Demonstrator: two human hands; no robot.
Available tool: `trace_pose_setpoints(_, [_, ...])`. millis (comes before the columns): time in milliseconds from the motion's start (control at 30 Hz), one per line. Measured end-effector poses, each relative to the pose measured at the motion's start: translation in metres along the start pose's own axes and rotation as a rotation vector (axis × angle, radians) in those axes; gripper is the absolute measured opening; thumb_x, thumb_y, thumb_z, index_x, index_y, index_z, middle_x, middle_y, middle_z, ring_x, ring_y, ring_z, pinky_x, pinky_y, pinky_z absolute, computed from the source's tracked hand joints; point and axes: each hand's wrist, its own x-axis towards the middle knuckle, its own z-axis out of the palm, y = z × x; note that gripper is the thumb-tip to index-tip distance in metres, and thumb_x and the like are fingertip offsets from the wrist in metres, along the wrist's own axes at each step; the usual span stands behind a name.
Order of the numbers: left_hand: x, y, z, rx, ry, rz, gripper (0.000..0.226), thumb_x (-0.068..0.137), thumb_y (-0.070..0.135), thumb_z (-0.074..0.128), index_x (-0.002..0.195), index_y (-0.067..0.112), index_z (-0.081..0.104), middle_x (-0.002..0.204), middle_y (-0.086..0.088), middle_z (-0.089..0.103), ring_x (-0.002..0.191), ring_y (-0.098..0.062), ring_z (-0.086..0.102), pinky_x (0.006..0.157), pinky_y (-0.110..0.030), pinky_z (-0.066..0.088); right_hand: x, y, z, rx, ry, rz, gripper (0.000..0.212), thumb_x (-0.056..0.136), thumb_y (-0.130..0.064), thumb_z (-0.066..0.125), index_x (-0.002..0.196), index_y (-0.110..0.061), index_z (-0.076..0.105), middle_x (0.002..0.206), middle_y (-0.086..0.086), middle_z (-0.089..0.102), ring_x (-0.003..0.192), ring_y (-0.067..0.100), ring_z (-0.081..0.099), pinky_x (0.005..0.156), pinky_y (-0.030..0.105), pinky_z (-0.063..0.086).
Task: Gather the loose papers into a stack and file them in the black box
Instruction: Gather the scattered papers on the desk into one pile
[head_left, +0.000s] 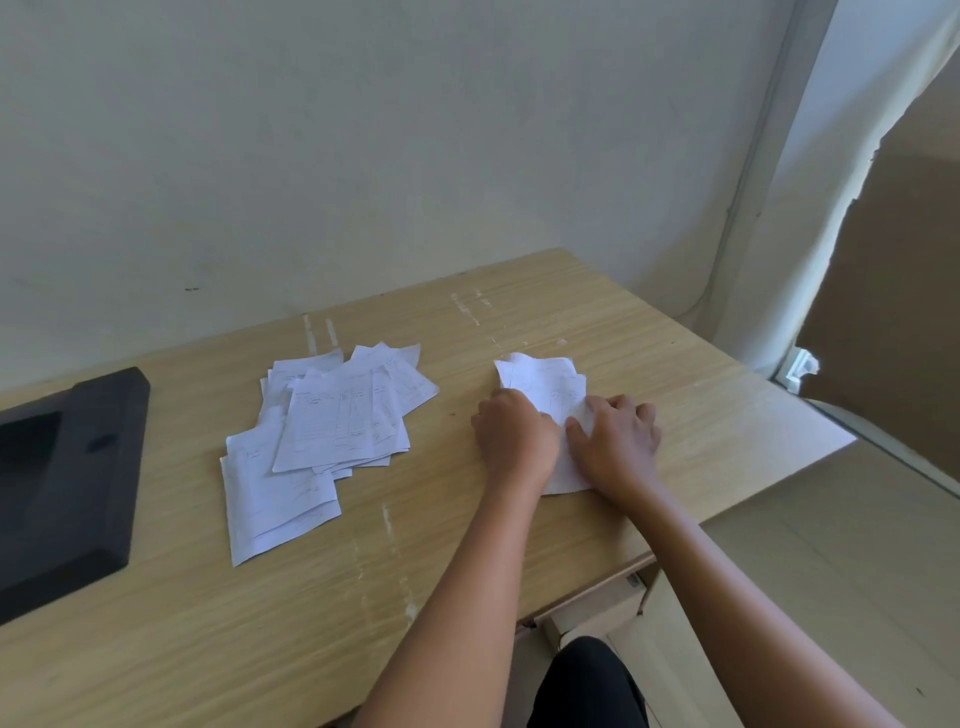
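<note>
A small pile of white papers lies on the right part of the wooden table. My left hand grips its left edge and my right hand presses on its right side, both covering the near half of the pile. A bigger, messy spread of printed sheets lies in the middle of the table, apart from my hands. The black box sits at the table's left edge, partly cut off by the frame.
A pale wall stands close behind the table. The table's right edge drops off beside my right hand, with the floor, a window frame and brown cardboard beyond it. My dark-clothed knee shows below the front edge.
</note>
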Motion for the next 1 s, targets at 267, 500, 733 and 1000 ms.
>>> trace_pose_setpoints(267, [-0.004,-0.013,-0.018,-0.087,-0.08,-0.032,0.035,0.089,0.024,0.058,0.119,0.008,0.053,0.12,-0.014,0.062,0.118,-0.033,0.052,0.096,-0.037,0.046,-0.013,-0.01,0.001,0.107,-0.05,0.08,0.045,0.094,-0.038,0.052,0.135,-0.021,0.055,0.137,0.009,0.05,0.127,0.035,0.032,0.104,0.042,0.025])
trace_pose_setpoints(500, [-0.025,-0.038,-0.038,-0.333,-0.022,0.087,0.052,0.098,0.021,0.054,0.146,0.021,0.036,0.142,-0.001,0.057,0.116,-0.029,0.06,0.079,-0.03,0.039,-0.029,-0.028,0.01,0.131,-0.044,0.06,0.047,0.095,-0.049,0.048,0.135,-0.023,0.056,0.137,0.006,0.048,0.128,0.033,0.031,0.106,0.044,0.024])
trace_pose_setpoints(733, [-0.002,-0.133,-0.111,-0.505,0.152,-0.074,0.056,0.095,0.029,0.067,0.142,0.013,0.042,0.137,-0.003,0.056,0.123,-0.025,0.057,0.092,-0.032,0.047,-0.029,-0.091,0.032,0.389,-0.093,0.031,0.04,0.098,-0.043,0.046,0.131,-0.025,0.06,0.137,0.005,0.051,0.129,0.033,0.035,0.106,0.047,0.03])
trace_pose_setpoints(1000, [0.043,-0.222,-0.165,-0.495,0.301,-0.224,0.038,0.088,0.027,0.074,0.119,0.01,0.06,0.114,0.0,0.066,0.106,-0.023,0.065,0.078,-0.032,0.049,-0.022,-0.168,0.076,0.322,-0.194,-0.17,0.04,0.099,-0.029,0.046,0.137,-0.021,0.054,0.143,0.005,0.047,0.13,0.029,0.036,0.105,0.041,0.033])
